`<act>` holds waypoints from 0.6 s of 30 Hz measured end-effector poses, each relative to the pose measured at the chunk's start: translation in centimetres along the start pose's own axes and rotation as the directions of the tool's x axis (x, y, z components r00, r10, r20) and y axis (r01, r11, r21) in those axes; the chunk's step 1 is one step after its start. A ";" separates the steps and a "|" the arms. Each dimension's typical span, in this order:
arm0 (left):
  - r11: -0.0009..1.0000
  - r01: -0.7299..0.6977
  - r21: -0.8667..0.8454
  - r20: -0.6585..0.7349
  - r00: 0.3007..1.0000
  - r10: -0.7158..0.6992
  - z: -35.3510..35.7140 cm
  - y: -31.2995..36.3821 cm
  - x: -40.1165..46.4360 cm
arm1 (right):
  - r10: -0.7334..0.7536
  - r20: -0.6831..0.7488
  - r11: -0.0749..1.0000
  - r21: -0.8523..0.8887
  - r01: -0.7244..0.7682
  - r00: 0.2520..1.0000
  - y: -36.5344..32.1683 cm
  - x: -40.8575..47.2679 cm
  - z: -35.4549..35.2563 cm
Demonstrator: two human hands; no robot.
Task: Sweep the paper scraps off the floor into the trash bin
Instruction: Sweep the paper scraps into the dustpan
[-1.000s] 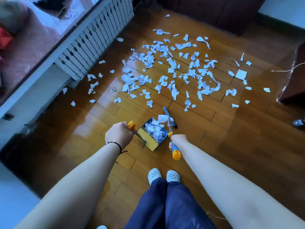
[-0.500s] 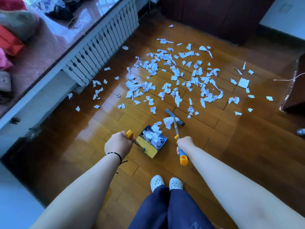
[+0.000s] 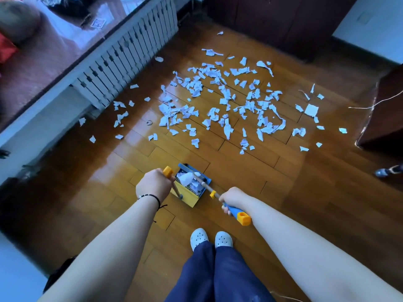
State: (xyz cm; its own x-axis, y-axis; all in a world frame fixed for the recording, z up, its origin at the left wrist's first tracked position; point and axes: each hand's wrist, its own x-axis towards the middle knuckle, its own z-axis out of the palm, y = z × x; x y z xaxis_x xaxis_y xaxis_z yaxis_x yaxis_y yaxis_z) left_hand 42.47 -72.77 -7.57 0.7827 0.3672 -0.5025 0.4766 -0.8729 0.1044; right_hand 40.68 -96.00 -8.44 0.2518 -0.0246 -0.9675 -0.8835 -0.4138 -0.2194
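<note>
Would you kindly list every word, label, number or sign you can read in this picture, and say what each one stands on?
No text can be read anywhere in this view.
Card with a square code pattern on the glossy ledge: printed, but too small and blurred to read.
Paper scraps on the floor: no legible writing shows.
Dustpan and broom handle: no brand or label visible.

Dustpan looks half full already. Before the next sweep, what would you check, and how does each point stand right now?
1. Left hand grips the dustpan handle: ok.
2. Right hand grips the broom handle: ok.
3. Dustpan has room for more: cannot tell; scraps in the pan already cover its middle.
4. Broom head clear of the pan: not ok, it sits over the pan.
5. Paper scraps on the floor within reach: not ok, they lie farther away.
6. Trash bin located: cannot tell, none in view.
</note>
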 end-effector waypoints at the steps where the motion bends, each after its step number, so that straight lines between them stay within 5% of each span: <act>1: 1.000 0.001 0.000 0.002 1.000 -0.001 0.0 -0.2 -0.1 | 0.005 0.021 1.000 0.017 -0.006 1.000 0.1 -0.1 0.2; 18: 0.986 0.018 -0.166 -0.025 0.999 -0.023 -0.7 -3.5 -3.0 | -0.068 -0.057 0.995 0.065 0.071 0.996 0.6 -2.9 1.3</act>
State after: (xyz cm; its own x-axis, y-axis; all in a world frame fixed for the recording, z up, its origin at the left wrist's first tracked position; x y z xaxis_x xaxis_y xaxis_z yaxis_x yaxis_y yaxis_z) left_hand 38.68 -70.58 -5.86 0.7813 0.3949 -0.4834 0.5506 -0.8008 0.2358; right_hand 38.92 -94.95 -5.91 0.3329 -0.0481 -0.9417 -0.8873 -0.3541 -0.2955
